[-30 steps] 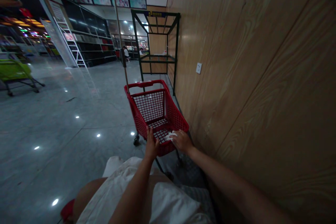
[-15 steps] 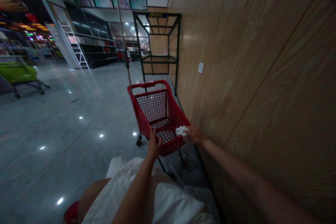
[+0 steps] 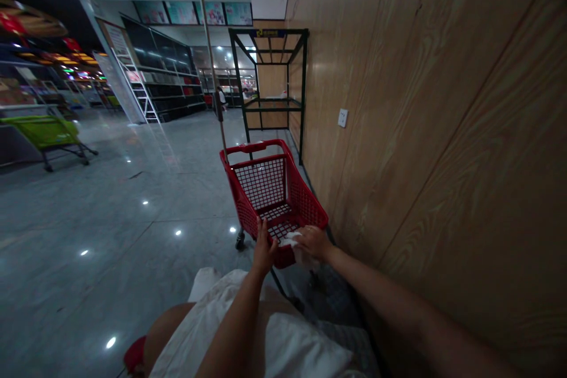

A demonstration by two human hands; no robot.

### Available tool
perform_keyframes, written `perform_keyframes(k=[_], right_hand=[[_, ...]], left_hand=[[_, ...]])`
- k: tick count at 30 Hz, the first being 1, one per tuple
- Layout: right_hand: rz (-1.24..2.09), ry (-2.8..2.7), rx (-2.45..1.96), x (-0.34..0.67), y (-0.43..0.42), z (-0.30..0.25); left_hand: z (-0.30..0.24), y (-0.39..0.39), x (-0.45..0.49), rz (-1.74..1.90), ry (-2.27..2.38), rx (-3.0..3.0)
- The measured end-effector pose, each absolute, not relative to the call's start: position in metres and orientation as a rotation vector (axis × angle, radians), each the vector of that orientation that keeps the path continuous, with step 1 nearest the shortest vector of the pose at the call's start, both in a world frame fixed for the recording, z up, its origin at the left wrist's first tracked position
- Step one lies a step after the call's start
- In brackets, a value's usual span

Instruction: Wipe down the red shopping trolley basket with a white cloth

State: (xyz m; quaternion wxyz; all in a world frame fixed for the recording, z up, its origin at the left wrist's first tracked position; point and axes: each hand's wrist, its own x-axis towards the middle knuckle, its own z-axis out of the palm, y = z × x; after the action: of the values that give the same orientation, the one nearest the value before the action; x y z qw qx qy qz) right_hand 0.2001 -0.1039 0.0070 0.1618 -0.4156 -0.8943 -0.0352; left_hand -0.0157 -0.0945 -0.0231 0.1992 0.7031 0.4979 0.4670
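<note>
A red plastic shopping cart (image 3: 303,196) with a mesh basket stands in front of me, its near rim close to my knees. My left hand (image 3: 264,251) rests against the near left corner of the basket, fingers stretched out and thumb apart toward the front rim. In my right hand (image 3: 313,241) is a white cloth (image 3: 305,258), pressed on the near rim right of my left hand. Part of the cloth hangs down outside the rim. The visible part of the basket holds nothing I can make out.
A wood-panelled wall (image 3: 398,100) with a socket (image 3: 342,117) runs close along the right. Behind the cart stands a dark metal rack (image 3: 274,109). A thin pole (image 3: 208,35) rises at the cart's left. Farther left are a green cart (image 3: 42,132) and a white ladder (image 3: 137,88).
My right hand has slid the cloth leftward along the near rim, from the right corner toward my left hand. My left hand stays at the left corner. The view has shifted slightly.
</note>
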Motion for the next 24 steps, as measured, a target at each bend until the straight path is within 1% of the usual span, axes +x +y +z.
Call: perform_keyframes(k=[5,9,12,15,19,24], right_hand=[[-0.114,-2.501,-1.315,0.273,-0.081,0.001],[-0.14,-2.428,-1.356,0.275,-0.082,-0.005],[-0.169,-2.383,-1.385,0.267,-0.087,-0.007],[-0.221,-2.351,-1.439,0.261,-0.09,-0.01],[-0.266,-2.312,-1.472,0.256,-0.088,-0.014],[-0.287,-2.271,-1.533,0.24,-0.083,-0.014]], left_hand=[[-0.025,-0.093,-0.018,1.243,1.346,1.995],[-0.027,-0.094,-0.021,1.127,1.28,2.131],[-0.027,-0.096,-0.022,1.109,1.336,2.185],[-0.026,-0.098,-0.021,1.077,1.466,2.239],[-0.019,-0.103,-0.02,0.943,1.759,2.346],[-0.014,-0.104,-0.024,0.896,2.069,2.264]])
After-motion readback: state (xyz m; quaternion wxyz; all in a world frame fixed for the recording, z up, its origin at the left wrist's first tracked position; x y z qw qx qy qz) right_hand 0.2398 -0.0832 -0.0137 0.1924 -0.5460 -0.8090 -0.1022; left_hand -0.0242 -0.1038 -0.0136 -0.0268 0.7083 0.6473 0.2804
